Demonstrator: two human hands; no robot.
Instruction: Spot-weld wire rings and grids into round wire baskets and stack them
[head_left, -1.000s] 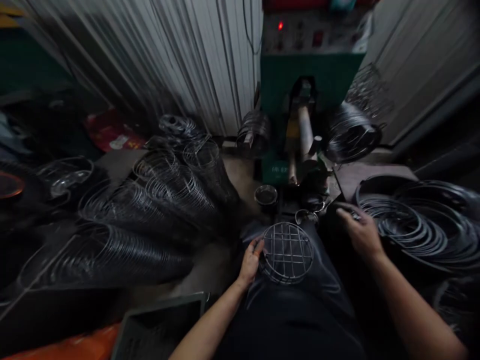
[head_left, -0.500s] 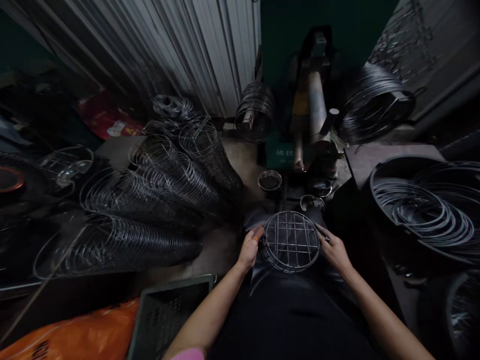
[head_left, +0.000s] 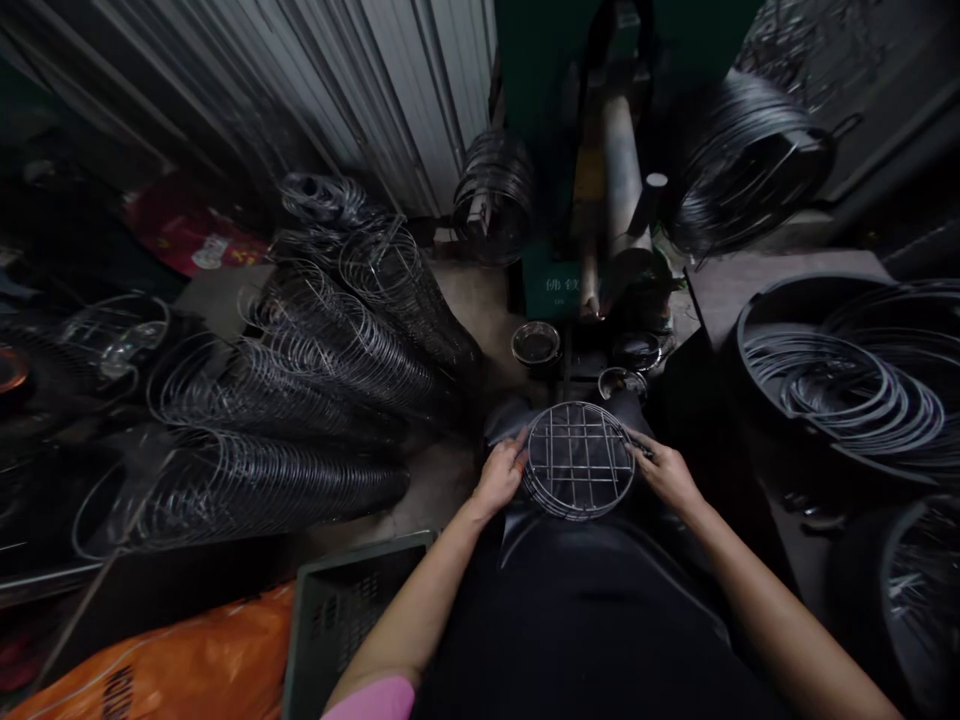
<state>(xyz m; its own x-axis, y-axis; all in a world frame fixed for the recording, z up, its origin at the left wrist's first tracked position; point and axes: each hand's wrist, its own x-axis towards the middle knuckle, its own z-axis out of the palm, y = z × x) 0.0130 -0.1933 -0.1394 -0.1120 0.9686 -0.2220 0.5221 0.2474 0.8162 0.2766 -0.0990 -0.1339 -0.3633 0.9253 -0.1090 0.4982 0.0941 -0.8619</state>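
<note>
A round wire rack point(head_left: 580, 460) with crossing bars and more than one ring at its rim lies over my dark apron, held between both hands. My left hand point(head_left: 501, 474) is closed on its left rim, the thumb side toward the bars. On the opposite side, my right hand point(head_left: 666, 474) pinches the right rim with its fingers. Just beyond the rack, a shiny metal ring point(head_left: 621, 384) and a round dish point(head_left: 535, 343) sit below the green machine point(head_left: 559, 290). Parts of the fingers under the rim are hidden.
Tall stacks of wire rings point(head_left: 292, 480) lean on the left. A green crate point(head_left: 360, 560) and an orange sack point(head_left: 187, 650) are at the lower left. On the right stands a black tub point(head_left: 739, 330) holding wire hoops point(head_left: 847, 400). A wire coil point(head_left: 750, 170) hangs behind it.
The view has tilted down slightly, so the machine appears higher. Both hands keep hold of the wire rack, which sits a little higher in view.
</note>
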